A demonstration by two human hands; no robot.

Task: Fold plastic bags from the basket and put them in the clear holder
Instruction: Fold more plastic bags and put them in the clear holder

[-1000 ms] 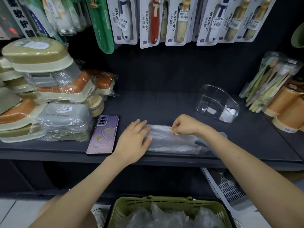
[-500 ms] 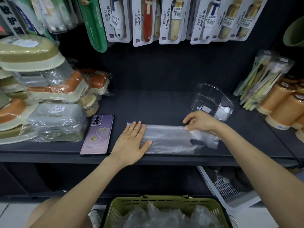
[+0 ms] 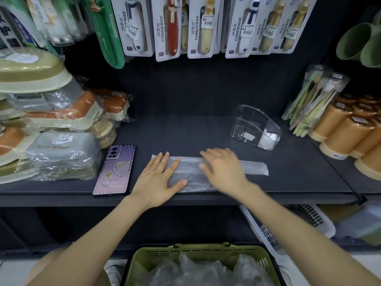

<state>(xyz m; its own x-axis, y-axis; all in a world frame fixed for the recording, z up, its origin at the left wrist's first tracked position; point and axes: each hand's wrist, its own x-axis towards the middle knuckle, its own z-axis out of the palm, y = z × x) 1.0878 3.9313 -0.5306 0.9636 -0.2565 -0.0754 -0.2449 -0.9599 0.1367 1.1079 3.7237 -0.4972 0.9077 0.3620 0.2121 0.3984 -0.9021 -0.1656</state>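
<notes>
Looked down on a dark shelf (image 3: 185, 133) and showed a plastic bag (image 3: 189, 169) flattened into a long narrow strip, lying close to the front lip. Showed the left hand (image 3: 158, 178) palm-down on the strip's left end, fingers straight, pressing rather than clasping. Showed the right hand (image 3: 222, 170), blurred, spread flat over the middle, fingers straight and holding nothing; could not tell whether pressing or only skimming. Left the strip's right end bare. Placed the clear holder (image 3: 255, 126) behind and to the right, apart from the bag, with something white and folded in its right compartment. Showed more crumpled bags in the green basket (image 3: 198, 254) below the shelf. Showed a purple phone (image 3: 115, 170) just beside the left hand. Judged the thin film slippery: could well have slid off the lip if swept sideways without firm pinning. Could have trapped air and sprung open once released, spoiling the next fold. Could also have knocked the phone with a careless left wrist.
</notes>
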